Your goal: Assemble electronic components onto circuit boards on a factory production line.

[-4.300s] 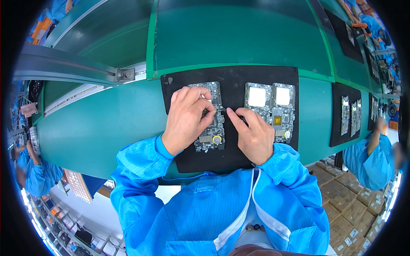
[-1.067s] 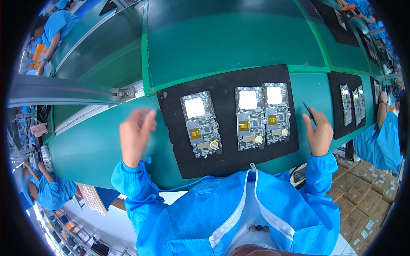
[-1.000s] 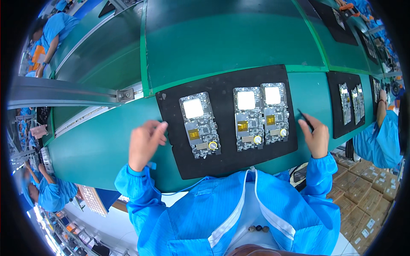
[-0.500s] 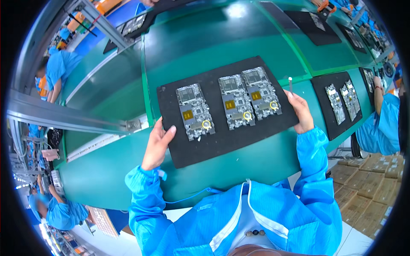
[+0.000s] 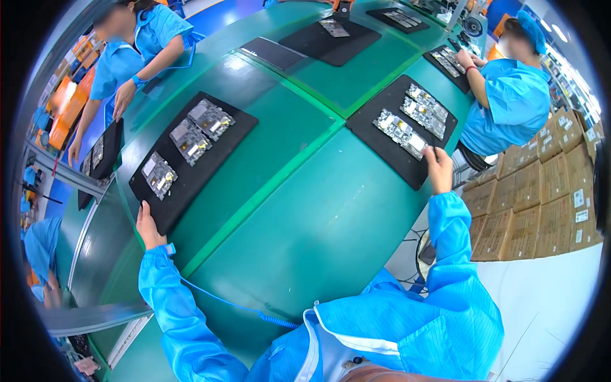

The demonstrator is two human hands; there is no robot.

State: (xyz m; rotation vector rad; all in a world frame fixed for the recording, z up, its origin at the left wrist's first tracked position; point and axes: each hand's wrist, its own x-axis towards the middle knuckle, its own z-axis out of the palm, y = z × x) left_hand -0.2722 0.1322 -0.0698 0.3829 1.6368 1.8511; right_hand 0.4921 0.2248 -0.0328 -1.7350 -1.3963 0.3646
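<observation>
My left hand (image 5: pixel 150 227) grips the near left corner of a black mat (image 5: pixel 191 181) lying on the green bench. On that mat are three circuit boards: one board (image 5: pixel 160 176) stands apart near the hand, and two more sit side by side farther off. My right hand (image 5: pixel 440 170) reaches to a second black mat (image 5: pixel 398 160), its fingers closed at the mat's near right edge. They are close to the end of a circuit board (image 5: pixel 400 132), and the fingertips are partly hidden. Two further boards lie beside it on this mat.
A blue coiled cord (image 5: pixel 277 319) runs from my left wrist. Another person (image 5: pixel 509 95) works at a mat on the right, and another (image 5: pixel 143 48) stands at the upper left. Cardboard boxes (image 5: pixel 528 207) are stacked at right. A metal frame (image 5: pixel 95 320) crosses the lower left.
My view has swung right. The mat both hands held now lies on the bench, farther left, with only my left hand on it. My right hand has moved to the second mat.
</observation>
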